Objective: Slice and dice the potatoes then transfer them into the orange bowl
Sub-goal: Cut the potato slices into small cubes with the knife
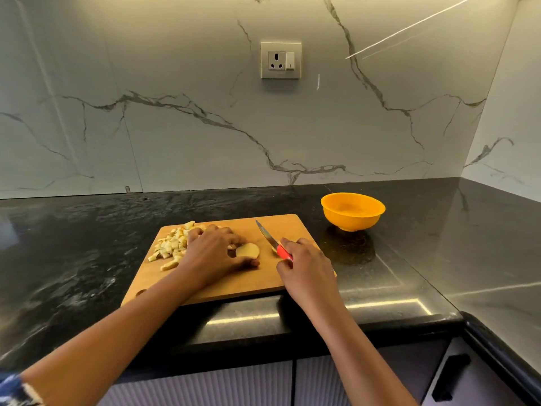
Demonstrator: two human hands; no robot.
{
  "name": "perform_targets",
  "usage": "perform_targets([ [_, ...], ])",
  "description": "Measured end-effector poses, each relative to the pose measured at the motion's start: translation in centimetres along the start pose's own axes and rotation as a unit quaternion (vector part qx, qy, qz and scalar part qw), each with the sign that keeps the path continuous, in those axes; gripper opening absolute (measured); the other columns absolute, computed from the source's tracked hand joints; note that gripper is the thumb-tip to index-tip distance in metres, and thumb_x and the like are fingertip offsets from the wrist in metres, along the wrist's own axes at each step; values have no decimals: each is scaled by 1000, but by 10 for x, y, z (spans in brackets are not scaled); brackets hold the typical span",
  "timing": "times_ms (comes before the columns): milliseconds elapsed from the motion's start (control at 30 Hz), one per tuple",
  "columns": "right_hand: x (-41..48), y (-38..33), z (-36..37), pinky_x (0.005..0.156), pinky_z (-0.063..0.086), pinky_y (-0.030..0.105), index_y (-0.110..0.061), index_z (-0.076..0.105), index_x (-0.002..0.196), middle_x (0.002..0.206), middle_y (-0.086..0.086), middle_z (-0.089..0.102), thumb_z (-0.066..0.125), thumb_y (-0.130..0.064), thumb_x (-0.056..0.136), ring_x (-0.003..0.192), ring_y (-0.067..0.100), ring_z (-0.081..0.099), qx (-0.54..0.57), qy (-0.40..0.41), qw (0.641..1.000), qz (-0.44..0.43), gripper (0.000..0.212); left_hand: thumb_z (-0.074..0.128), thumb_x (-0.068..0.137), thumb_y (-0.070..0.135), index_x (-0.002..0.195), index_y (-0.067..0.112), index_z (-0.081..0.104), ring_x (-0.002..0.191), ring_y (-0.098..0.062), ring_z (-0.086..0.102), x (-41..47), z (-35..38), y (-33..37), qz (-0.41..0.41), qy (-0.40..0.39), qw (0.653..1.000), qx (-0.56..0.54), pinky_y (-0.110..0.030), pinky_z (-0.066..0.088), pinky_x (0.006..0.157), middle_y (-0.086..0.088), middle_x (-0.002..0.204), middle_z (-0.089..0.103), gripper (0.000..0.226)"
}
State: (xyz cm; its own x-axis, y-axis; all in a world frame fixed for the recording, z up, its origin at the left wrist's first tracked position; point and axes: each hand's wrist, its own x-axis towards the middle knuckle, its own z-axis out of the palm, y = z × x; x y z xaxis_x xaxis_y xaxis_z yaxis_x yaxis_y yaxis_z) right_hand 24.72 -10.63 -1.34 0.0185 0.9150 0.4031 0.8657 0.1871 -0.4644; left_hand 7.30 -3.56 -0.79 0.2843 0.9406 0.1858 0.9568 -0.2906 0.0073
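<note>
Dicing step: left hand (216, 253) cups a slice (247, 249) mid-board (234, 285), dice (171, 247) heaped at its far left corner; right hand (304, 265) grips the knife (270, 240); next, likely, cutting strips; bowl (352, 210) sits empty beyond the far right corner.

Warm light falls from above onto the marble wall (175, 83). Bright glare strips lie on the black counter (87, 244), lower right. Frame edges bend; details are slightly soft.
</note>
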Motion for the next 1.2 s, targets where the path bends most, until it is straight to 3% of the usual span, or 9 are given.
perform_targets([
  [100,-5,-2,1,86,39,21,-25,40,144,125,-3,51,47,-25,99,113,12,51,0,-6,1000,-14,46,42,70,80,135,36,46,128,-13,37,4,-2,2,5,1,1000,-13,-41,24,103,11,140,47,78],
  [233,-11,-4,3,85,40,20,-24,40,145,125,-3,51,46,-24,99,111,11,52,-14,-1,999,-33,46,33,64,82,134,34,47,128,-11,39,0,-5,-2,22,12,998,-52,-40,21,106,11,137,51,86],
  [367,-18,-7,11,85,44,22,-23,40,144,123,-6,52,45,-25,99,105,9,55,-34,10,998,-53,46,47,85,59,127,37,54,126,-6,42,-9,-2,-15,66,64,992,-82,-32,19,106,12,133,54,47],
  [500,-18,-10,15,83,44,21,-22,41,144,121,-7,49,43,-27,99,102,8,55,-44,9,997,-55,45,51,90,49,120,36,60,120,-3,48,-13,1,-17,97,89,988,-81,-28,20,106,14,126,60,34],
  [933,-3,-22,9,77,42,25,-17,51,133,114,3,54,42,-23,100,102,17,56,-104,-50,991,-61,35,59,89,36,110,24,69,105,-9,61,-5,5,-20,167,113,974,-99,-24,28,104,8,112,68,26],
  [1100,-2,-29,14,71,36,23,-14,51,128,116,4,52,40,-19,102,100,18,56,-138,-72,985,-69,29,56,91,37,114,26,67,110,-8,58,-4,6,-21,171,121,974,-89,-19,18,101,10,117,66,28],
  [1200,-16,-24,7,73,36,23,-15,45,134,119,3,51,39,-19,102,101,17,55,-121,-72,987,-77,33,54,91,39,115,26,66,108,-9,59,-4,8,-21,169,126,973,-90,-20,17,103,8,114,67,29],
])
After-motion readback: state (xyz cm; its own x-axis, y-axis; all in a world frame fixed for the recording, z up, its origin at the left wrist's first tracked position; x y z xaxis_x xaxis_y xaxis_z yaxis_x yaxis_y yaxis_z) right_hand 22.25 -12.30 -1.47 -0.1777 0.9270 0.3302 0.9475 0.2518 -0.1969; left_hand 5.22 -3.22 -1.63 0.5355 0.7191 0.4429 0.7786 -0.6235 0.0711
